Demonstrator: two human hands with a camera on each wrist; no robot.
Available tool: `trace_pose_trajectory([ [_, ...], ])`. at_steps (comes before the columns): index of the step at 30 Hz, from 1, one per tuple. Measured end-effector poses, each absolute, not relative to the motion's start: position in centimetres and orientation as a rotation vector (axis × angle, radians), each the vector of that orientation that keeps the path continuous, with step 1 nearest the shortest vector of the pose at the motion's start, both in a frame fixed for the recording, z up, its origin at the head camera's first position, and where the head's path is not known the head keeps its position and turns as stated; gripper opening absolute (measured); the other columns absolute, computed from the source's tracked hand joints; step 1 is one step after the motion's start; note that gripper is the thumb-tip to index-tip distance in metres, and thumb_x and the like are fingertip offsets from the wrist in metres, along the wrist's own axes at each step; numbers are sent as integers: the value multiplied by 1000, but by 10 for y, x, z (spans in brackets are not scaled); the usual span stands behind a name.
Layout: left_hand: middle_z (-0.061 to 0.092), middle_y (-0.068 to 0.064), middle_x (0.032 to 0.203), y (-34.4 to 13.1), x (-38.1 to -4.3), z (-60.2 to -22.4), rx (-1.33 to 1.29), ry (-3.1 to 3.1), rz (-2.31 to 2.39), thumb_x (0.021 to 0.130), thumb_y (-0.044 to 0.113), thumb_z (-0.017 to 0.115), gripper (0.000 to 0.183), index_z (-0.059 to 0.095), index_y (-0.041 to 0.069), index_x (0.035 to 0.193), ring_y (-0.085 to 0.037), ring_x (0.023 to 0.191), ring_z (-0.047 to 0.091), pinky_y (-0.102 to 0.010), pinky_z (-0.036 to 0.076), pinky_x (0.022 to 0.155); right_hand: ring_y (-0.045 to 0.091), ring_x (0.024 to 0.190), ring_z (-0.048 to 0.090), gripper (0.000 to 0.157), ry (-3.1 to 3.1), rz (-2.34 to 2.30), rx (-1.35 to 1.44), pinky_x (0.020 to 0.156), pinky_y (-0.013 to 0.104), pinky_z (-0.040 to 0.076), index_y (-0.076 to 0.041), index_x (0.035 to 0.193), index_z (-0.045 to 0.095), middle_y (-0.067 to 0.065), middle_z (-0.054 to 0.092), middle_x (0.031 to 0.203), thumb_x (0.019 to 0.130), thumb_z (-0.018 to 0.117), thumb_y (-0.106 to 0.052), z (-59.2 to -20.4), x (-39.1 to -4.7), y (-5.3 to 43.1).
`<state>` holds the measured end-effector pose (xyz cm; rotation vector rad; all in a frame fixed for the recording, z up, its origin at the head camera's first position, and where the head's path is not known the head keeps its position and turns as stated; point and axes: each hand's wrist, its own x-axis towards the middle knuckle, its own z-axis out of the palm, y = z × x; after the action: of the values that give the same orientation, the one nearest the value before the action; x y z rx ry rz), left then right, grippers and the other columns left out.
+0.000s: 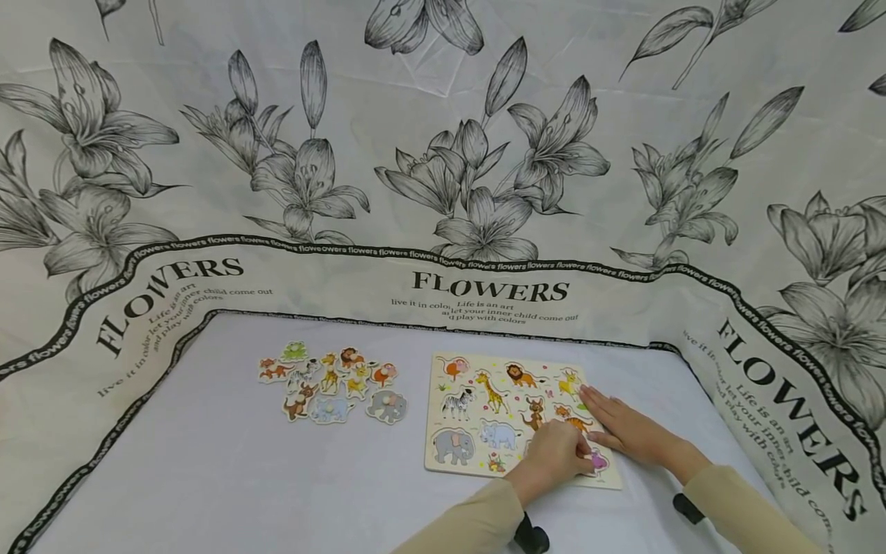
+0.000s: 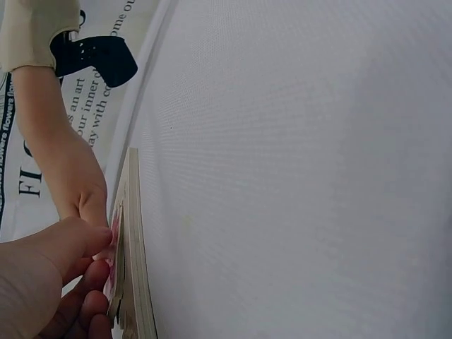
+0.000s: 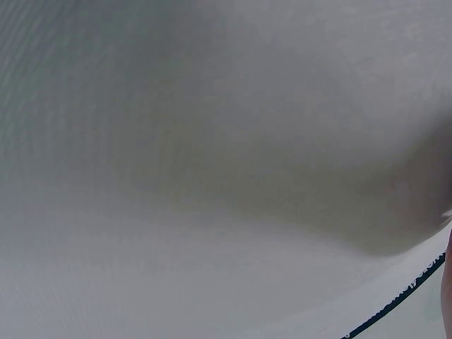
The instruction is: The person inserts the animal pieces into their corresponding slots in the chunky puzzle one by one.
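Observation:
A light wooden animal puzzle board (image 1: 477, 469) lies on the white table. My left hand (image 1: 554, 459) is over its lower right part, thumb and fingers pinching a pink-purple puzzle piece (image 1: 597, 462) at the board's corner. The left wrist view shows the thumb and curled fingers at the piece's edge, close over the board. My right hand (image 1: 633, 431) rests on the board's right edge with its fingers straight. Elephant (image 1: 453, 446), zebra, giraffe and lion pictures show on the board. The left hand hides part of the bottom row.
Left of the board lies a cluster of loose animal pieces, among them a grey elephant piece (image 1: 387, 407), a green frog piece (image 1: 294, 352) and a kangaroo piece (image 1: 300, 402). A flower-printed cloth (image 1: 484, 300) with a black border rises behind the table and along both sides.

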<state>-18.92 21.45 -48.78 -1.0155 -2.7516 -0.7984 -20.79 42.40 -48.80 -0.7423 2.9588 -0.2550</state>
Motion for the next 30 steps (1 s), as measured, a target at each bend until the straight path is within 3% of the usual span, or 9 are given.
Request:
trace_pose_trajectory([
  [3,66,19,65,215,-190,-488,-1025,-2742,-774,75,36,80,11,77,27,79,11,54,45,-5,33,54,-15,137,-7,72,2973,-280,-789,119,21,2,-4,151,26,21,29,155,96,51,-45,-488,-207,424],
  [5,67,19,67,216,-190,-489,-1031,-2737,-768,75,36,81,11,77,27,80,11,56,48,-5,34,56,-17,136,-9,73,2963,-303,-793,111,8,-8,-3,150,27,22,28,154,96,51,-45,-487,-207,424],
  [8,69,19,70,217,-190,-489,-1033,-2738,-761,74,36,81,12,77,27,80,11,59,52,-5,36,57,-20,133,-11,74,2941,-326,-751,100,0,-14,-2,150,27,22,26,155,95,51,-47,-486,-208,423],
  [20,67,19,65,218,-187,-487,-993,-2766,-758,74,36,81,11,76,26,74,9,55,48,-7,33,53,-21,131,-11,75,2931,-305,-742,100,-1,-14,-1,149,28,23,26,155,95,51,-47,-485,-208,421],
  [30,69,18,69,216,-186,-487,-1007,-2714,-751,74,36,81,12,77,25,76,10,58,53,-5,36,56,-19,133,-10,73,2953,-291,-783,102,0,-14,-1,150,28,23,27,155,96,50,-46,-488,-208,423],
])
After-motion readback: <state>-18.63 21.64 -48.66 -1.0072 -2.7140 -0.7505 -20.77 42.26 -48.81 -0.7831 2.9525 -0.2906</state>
